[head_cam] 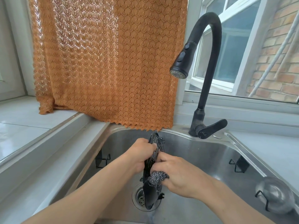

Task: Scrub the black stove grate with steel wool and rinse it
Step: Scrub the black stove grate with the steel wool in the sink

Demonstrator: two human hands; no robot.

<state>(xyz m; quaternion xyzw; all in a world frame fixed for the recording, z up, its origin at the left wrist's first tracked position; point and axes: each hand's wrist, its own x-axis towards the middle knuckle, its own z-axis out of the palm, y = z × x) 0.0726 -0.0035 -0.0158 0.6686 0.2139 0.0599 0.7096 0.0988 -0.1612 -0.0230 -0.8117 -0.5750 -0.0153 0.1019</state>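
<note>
A home kitchen: steel sink point(202, 152), black tap point(208, 88), orange curtain point(105, 62) at the window point(234, 46).

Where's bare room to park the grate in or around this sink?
Bare: sink floor right of the drain, below the faucet; counter right of the faucet. Crowded: over the drain, where left hand holds the grate and right hand the steel wool; ladle corner.
</note>
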